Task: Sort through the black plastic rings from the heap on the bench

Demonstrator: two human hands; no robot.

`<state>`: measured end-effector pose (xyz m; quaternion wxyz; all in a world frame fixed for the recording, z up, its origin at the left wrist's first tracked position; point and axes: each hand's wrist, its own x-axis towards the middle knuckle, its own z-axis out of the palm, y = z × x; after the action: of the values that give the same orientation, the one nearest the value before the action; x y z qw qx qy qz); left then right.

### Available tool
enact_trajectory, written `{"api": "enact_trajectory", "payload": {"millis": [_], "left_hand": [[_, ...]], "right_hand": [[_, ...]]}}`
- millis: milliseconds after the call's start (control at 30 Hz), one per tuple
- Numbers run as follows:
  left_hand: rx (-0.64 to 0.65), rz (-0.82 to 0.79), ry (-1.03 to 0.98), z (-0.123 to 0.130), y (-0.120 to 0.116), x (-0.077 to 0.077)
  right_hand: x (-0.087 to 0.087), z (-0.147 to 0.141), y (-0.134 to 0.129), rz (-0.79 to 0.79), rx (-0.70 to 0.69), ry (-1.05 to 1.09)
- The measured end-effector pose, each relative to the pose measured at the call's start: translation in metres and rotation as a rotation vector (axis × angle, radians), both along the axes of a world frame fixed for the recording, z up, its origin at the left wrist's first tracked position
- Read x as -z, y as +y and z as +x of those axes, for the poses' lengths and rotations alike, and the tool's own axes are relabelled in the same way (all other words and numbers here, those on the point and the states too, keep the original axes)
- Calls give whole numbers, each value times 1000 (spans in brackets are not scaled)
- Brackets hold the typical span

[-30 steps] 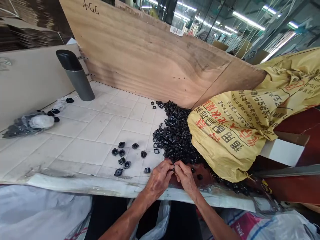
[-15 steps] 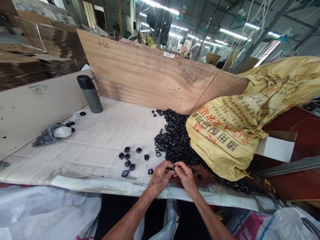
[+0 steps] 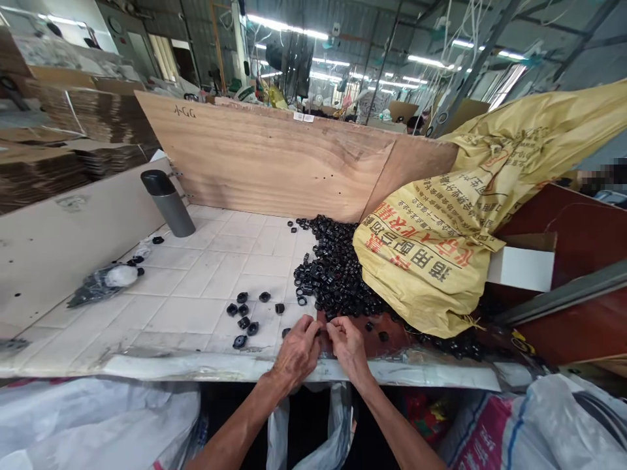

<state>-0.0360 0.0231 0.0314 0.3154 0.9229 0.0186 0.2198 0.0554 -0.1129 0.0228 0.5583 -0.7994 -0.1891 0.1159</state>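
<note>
My left hand (image 3: 296,351) is closed in a pinch near the front edge of the table, with a bit of a small black plastic part (image 3: 319,331) showing at its fingertips. Just to its right, my right hand (image 3: 349,346) is also pinched closed, and whatever lies between its fingers is hidden. A small gap separates the fingertips of the two hands. Beyond them spreads a big heap of black ring-like plastic parts (image 3: 333,261). Left of my left hand, several round black parts (image 3: 243,309) with small side tabs lie loosely grouped.
A yellow woven sack (image 3: 421,254) leans over the heap's right side. A grey bottle (image 3: 169,203) stands at the back left, near a clear plastic bag (image 3: 100,285) with dark contents. Wooden boards (image 3: 274,160) wall the table, and a white box (image 3: 522,266) sits at right.
My hands were together at one small black part; now their fingertips have come apart. The left hand shifted slightly left and lower. The whole view has also swung a little to the right.
</note>
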Motion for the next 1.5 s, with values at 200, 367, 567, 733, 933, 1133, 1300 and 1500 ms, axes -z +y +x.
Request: {"api": "enact_trajectory", "payload": {"millis": [200, 367, 567, 733, 933, 1133, 1300, 1500], "left_hand": [[-471, 402, 71, -29, 47, -12], [-297, 215, -84, -14, 24, -24], [-17, -19, 45, 48, -23, -6], [5, -194, 23, 45, -6, 16], [110, -345, -10, 33, 6, 13], [79, -1147, 169, 30, 5, -5], [86, -1401, 96, 30, 9, -8], [85, -1346, 65, 28, 13, -11]], "right_hand": [[2, 14, -33, -238, 319, -453], [1, 22, -52, -329, 393, -529], [10, 28, -52, -392, 374, -583], [10, 30, -42, -317, 151, -583], [3, 27, -42, -218, -52, -505], [-5, 18, -31, 91, -11, 48], [-15, 10, -12, 274, -65, 119], [-9, 12, -7, 328, -7, 103]]}}
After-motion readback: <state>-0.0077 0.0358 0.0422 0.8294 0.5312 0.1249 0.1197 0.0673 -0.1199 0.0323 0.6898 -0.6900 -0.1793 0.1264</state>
